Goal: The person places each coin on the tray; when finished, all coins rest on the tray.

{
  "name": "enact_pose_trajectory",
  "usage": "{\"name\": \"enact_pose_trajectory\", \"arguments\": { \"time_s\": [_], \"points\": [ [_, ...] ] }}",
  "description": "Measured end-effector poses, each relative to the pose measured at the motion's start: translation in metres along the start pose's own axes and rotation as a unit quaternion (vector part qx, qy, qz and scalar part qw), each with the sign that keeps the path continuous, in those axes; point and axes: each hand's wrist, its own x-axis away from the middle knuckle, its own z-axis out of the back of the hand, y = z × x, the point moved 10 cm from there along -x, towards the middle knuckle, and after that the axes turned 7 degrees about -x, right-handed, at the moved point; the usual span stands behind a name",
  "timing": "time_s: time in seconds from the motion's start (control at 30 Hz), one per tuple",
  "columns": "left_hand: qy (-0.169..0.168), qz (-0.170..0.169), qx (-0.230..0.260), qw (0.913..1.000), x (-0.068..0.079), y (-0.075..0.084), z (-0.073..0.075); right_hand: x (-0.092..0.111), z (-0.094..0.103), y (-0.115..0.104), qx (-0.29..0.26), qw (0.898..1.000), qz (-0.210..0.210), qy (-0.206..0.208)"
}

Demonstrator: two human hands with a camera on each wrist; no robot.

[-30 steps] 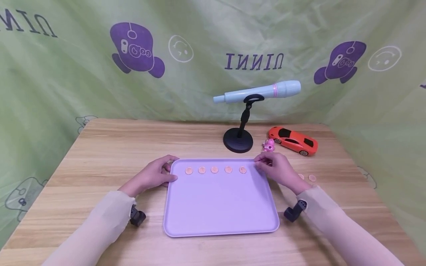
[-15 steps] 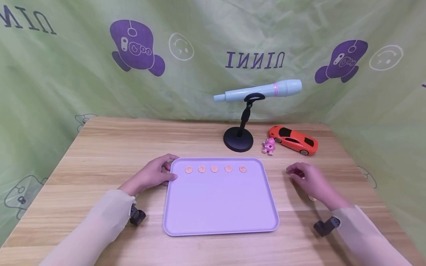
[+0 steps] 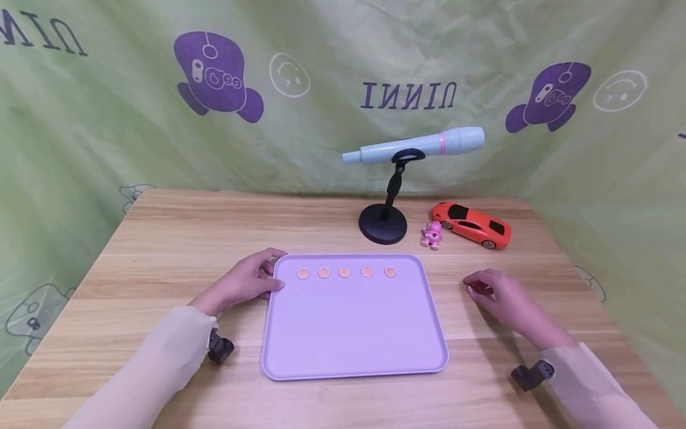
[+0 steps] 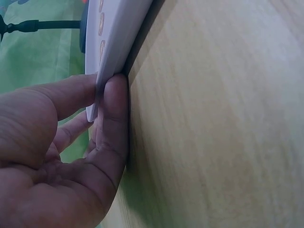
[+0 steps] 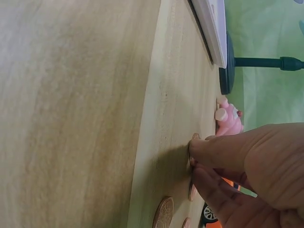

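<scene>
A lilac rectangular tray [image 3: 354, 333] lies on the table, with a row of several copper coins [image 3: 345, 271] along its far side. My left hand [image 3: 249, 277] grips the tray's far left corner; in the left wrist view the thumb lies against the rim [image 4: 118, 47] and a finger is tucked underneath. Right of the tray, my right hand [image 3: 501, 298] is low over the tabletop. Its thumb and finger pinch a copper coin [image 5: 194, 142], tilted on edge. Beside those fingers, another coin [image 5: 164, 213] and more lie on the wood, hidden by the hand in the head view.
Behind the tray stands a black microphone stand [image 3: 383, 224] bearing a light blue toy microphone [image 3: 412, 148]. A pink figurine [image 3: 431, 235] and an orange-red toy car [image 3: 471, 224] sit at the back right. Green printed cloth [image 3: 321, 155] hangs around the wooden table [image 3: 214, 226].
My right hand has left the tray's far right corner and moved right to the loose coins, where it now pinches one. My left hand and the coins on the tray have stayed put.
</scene>
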Motion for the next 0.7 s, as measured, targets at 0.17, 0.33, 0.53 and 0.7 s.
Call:
{"name": "enact_pose_trajectory", "arguments": {
  "time_s": [0.17,0.33,0.53,0.7],
  "points": [
    [0.0,0.003,-0.004,1.0,-0.001,-0.001,0.001,-0.002,0.0,0.003,-0.002,1.0,-0.003,-0.005],
    [0.001,0.003,-0.009,0.9999,-0.003,-0.001,0.001,-0.005,-0.001,0.007,0.003,0.999,-0.02,-0.025],
    [0.001,-0.001,-0.008,1.0,-0.001,-0.001,0.0,-0.006,-0.002,0.015,0.003,0.998,-0.054,-0.031],
    [0.001,-0.001,-0.007,1.0,-0.002,-0.001,0.001,-0.005,0.001,0.009,-0.007,1.0,-0.025,0.004]
  ]
}}
